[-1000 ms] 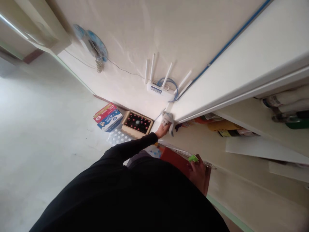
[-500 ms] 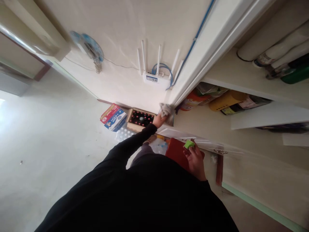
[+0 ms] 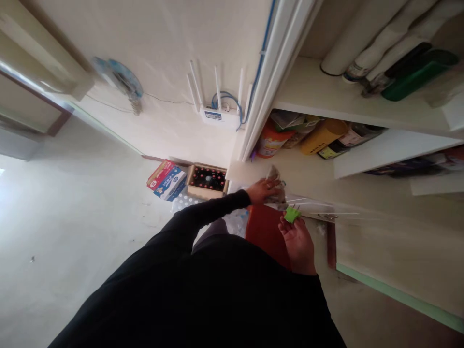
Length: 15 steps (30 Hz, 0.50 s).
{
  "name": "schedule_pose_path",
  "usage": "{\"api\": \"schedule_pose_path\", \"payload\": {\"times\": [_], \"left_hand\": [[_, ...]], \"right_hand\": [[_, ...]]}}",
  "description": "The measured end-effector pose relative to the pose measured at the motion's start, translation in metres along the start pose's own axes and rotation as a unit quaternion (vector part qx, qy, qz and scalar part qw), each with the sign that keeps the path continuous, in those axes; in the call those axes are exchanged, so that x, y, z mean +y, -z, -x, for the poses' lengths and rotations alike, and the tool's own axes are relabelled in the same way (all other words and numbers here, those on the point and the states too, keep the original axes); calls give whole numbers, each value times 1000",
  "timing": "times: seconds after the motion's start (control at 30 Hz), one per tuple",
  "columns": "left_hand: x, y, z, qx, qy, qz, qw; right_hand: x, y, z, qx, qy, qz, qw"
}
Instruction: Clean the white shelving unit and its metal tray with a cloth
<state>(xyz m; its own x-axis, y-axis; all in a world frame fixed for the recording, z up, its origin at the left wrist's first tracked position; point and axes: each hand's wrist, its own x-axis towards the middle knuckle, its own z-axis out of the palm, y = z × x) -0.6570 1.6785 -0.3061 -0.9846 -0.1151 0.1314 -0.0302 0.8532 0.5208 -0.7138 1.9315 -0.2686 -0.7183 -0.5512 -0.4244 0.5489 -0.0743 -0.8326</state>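
My left hand [image 3: 261, 190] is closed around a crumpled greyish cloth [image 3: 276, 189] above the ledge of the shelf unit. To its right and nearer my body, my right hand [image 3: 300, 242] pinches a small bright green plug [image 3: 291, 214] between its fingertips. Thin prongs stick out of the plug's far side. Cloth and plug are close together, and I cannot tell whether they touch. Below both hands is a red, flat-topped surface [image 3: 266, 232], partly covered by my right hand and my sleeve.
A carton of dark bottles [image 3: 206, 193] stands on the floor by the wall, beside a red and blue box [image 3: 167, 180]. A white router [image 3: 221, 117] with antennas hangs on the wall. Shelves hold an orange tub [image 3: 271, 140] and a green bottle [image 3: 416, 77].
My left hand has moved the cloth from the ledge's left end rightward and nearer to me, close to the plug. My right hand still holds the plug, its prongs now showing. The view has shifted right.
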Motion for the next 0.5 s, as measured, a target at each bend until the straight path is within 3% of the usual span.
{"api": "schedule_pose_path", "payload": {"times": [0.1,0.2,0.27,0.33,0.37,0.43,0.5], "left_hand": [[-8,4,-28,-6,68,-55,996],[-23,15,-4,6,120,-65,991],[-35,28,37,18,166,-55,984],[-47,47,88,63,258,-26,964],[-52,59,115,113,329,6,937],[-58,81,169,244,475,137,834],[-55,97,220,287,517,180,786]], "right_hand": [[-4,15,3,12,0,-2,1000],[-2,21,4,10,7,-3,1000],[4,22,5,3,2,-2,1000],[12,22,6,-12,-11,2,1000],[15,22,7,-24,-22,6,999],[20,21,6,-56,-48,13,997],[20,15,3,-99,-77,17,992]]}}
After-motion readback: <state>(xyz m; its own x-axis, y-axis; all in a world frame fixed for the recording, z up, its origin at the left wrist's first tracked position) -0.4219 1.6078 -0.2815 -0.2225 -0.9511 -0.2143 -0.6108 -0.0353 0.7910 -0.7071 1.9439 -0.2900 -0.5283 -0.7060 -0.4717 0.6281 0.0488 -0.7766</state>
